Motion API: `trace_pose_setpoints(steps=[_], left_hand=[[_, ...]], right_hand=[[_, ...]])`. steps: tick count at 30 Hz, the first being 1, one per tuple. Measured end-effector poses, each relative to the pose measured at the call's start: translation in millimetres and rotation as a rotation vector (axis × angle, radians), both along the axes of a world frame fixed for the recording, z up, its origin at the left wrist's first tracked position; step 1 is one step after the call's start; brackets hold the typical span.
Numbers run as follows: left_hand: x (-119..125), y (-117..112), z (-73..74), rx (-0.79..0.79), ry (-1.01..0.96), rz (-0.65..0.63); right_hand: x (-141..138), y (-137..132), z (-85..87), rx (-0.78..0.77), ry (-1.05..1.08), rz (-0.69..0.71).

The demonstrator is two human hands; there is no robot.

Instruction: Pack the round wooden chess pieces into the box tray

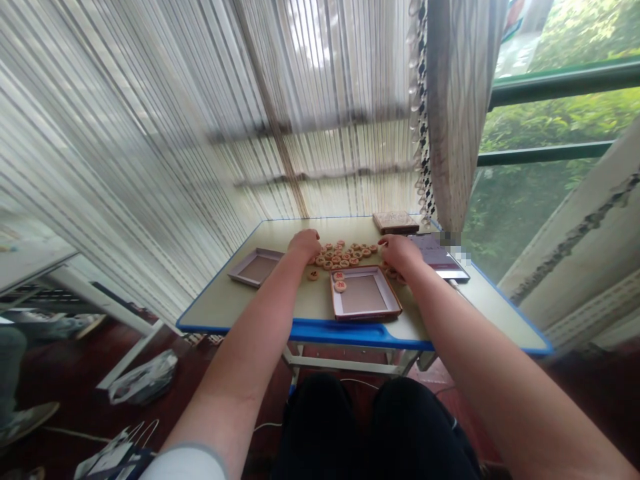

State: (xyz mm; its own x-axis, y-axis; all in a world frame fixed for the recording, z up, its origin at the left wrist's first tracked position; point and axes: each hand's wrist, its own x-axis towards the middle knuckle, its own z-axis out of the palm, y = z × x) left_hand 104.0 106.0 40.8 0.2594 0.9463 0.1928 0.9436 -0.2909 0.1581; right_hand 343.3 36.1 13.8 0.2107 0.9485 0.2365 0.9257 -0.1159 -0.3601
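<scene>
Wooden Chinese chess pieces lie in a loose spread in the middle of the small table. My left hand is at the left end of the spread, fingers curled inward; whether a piece is in them is hidden. At the right end is my right hand, its fingers bent close over a few pieces; what they grip, if anything, cannot be made out. Nearer to me sits an open shallow box, with two red-marked pieces in its left far corner. One piece lies apart, left of the box.
Another shallow box part rests by my left forearm. A closed flat box stands at the table's far edge. A tablet-like device with a cable lies beyond my right wrist. The table has a blue rim; curtains hang behind it.
</scene>
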Motion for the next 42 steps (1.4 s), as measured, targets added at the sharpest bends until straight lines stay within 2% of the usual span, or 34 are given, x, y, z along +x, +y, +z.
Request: trace_pose_setpoints(steps=[2, 4, 7, 9, 12, 17, 19, 23, 27, 29, 32, 37, 42], left_hand=[[-2, -5, 4.6, 0.001, -0.024, -0.081], [-3, -14, 9.7, -0.076, -0.059, -0.162], [-7, -27, 15.7, -0.443, -0.110, -0.240], [-9, -32, 17.9, -0.568, -0.168, -0.273], [-11, -35, 19.6, -0.569, -0.235, -0.295], [-9, -36, 20.9, -0.633, -0.247, -0.423], [-9, -37, 21.7, -0.608, -0.262, -0.439], [-10, -38, 23.3, -0.533, -0.265, -0.429], [-9, -38, 22.0, -0.591, -0.256, -0.456], [-9, -38, 20.9, -0.617, -0.256, -0.427], [-7, -38, 21.2, -0.642, -0.251, -0.387], [-7, -42, 27.1, -0.679, -0.220, -0.424], [-12, -43, 31.0, -0.711, -0.147, -0.389]], right_hand=[[0, 2, -2.1, 0.049, -0.004, 0.083], [-1, 2, -3.0, 0.064, -0.035, 0.157], [-2, 1, -1.2, 0.033, -0.067, 0.154], [-2, -1, 1.4, 0.006, -0.048, 0.123], [-3, -4, 5.1, 0.007, -0.038, 0.112], [-5, -6, 6.2, -0.010, -0.079, 0.102], [-4, -6, 5.1, -0.002, -0.103, 0.083], [-2, -4, 2.7, 0.032, -0.043, 0.048], [-1, -6, 3.1, 0.014, -0.014, 0.124], [-2, -8, 4.0, -0.021, -0.024, 0.150], [-2, -8, 3.9, -0.023, -0.028, 0.141], [0, -3, 0.5, 0.000, -0.020, 0.124], [-1, -4, 2.6, 0.007, -0.006, 0.131]])
